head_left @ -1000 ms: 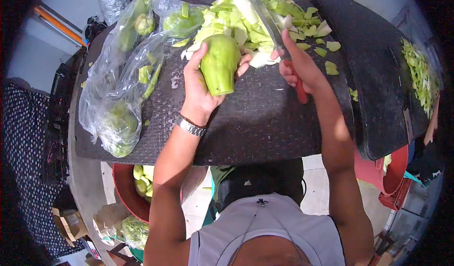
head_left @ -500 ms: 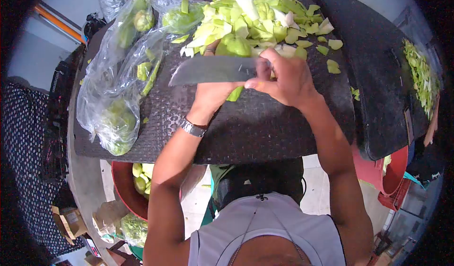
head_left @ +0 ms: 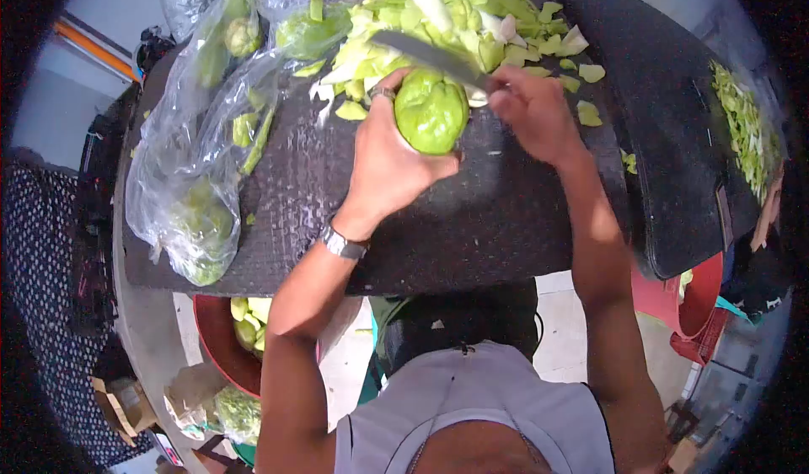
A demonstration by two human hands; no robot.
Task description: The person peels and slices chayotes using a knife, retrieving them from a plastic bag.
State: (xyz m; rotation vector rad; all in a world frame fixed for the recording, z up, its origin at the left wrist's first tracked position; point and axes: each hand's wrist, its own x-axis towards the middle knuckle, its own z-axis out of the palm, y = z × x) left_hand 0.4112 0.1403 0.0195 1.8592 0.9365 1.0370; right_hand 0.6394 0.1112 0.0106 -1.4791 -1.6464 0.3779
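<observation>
My left hand [head_left: 389, 152] is wrapped round a green chayote [head_left: 431, 112], whose creased end faces up. To its right, my right hand [head_left: 533, 113] is closed round the handle of a large knife [head_left: 430, 55]. The blade is slightly blurred and points left, above the chayote and over a heap of pale green peelings [head_left: 472, 15]. My fingers hide the knife's handle. Both hands are over the dark textured table [head_left: 472, 238].
Clear plastic bags [head_left: 190, 171] with green vegetables lie at the left. At the right is a black board [head_left: 674, 154] with shredded greens [head_left: 743, 128]. Below the table are a red tub [head_left: 221, 339] with green pieces and another red container [head_left: 699, 301].
The chayote has been turned so its creased end faces up. The knife swung in across the left hand, then moved away to above the chayote.
</observation>
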